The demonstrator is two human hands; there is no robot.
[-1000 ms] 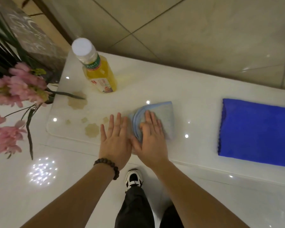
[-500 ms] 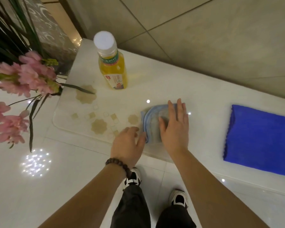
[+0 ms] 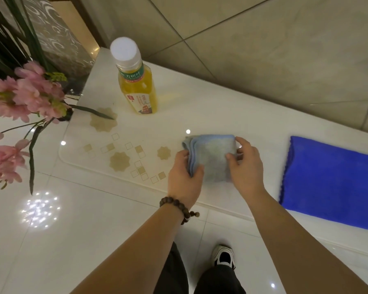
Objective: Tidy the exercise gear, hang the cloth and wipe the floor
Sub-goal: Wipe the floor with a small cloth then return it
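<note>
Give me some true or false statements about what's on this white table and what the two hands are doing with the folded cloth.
1. Both hands grip the light blue cloth. True: left hand at its left edge, right hand at its right.
2. The bottle lies on its side. False: it stands upright, cap on.
3. The dark blue towel lies right of the cloth, apart from it. True.
4. The bracelet is on the right wrist. False: it is on the left.
5. The flowers stand right of the bottle. False: they are left of it.

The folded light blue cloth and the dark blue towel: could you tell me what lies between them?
Only the right hand, gripping the light blue cloth; beyond it, bare white tabletop up to the dark blue towel, in the head view.
</note>
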